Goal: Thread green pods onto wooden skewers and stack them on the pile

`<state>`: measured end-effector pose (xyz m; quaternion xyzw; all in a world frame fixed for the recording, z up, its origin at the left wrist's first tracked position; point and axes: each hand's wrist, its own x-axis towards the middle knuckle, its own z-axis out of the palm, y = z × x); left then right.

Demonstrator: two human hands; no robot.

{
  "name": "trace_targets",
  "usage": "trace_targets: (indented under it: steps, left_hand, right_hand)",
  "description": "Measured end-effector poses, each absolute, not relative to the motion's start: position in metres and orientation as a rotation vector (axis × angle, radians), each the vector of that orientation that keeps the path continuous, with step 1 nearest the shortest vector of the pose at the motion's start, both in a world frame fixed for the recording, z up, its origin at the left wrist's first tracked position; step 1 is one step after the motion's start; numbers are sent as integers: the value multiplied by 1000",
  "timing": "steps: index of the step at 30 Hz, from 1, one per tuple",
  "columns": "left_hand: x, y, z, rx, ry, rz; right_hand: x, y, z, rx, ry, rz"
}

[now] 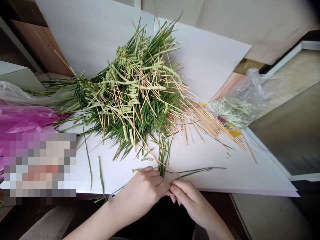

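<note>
My left hand is closed over the table's front edge, back of the hand up. A narrow bunch of chives runs from the pile down into it, and a green tip shows below the fingers. Close against it, my right hand is closed in a pinch, thumb on top; what sits between its fingertips is mostly hidden. A thin bamboo skewer slants from the pile towards the right hand's knuckles. Just beyond the hands rises a big heap of chives, mixed with skewers and pieces of pale green beans.
Loose bamboo skewers fan out right of the heap, beside a clear plastic bag. Pink plastic lies at left, above a blurred patch. A white board stands behind. Stray chive blades lie on the white tabletop.
</note>
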<state>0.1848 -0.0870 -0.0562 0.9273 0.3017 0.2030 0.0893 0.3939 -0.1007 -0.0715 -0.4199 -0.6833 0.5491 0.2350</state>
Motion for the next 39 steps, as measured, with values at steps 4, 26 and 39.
trace_targets:
  steps: [4,26,39]
  left_hand:
    - [181,-91,-44,2412,832,551]
    - [188,-91,-48,1074,727,392]
    - [131,-53,-49,2035,1426,544]
  right_hand:
    - [397,-103,-62,-1103,-1946,1453]
    - [394,-111,-48,-765,-2327,128]
    - [435,-89,-65,-1168,-2332,518]
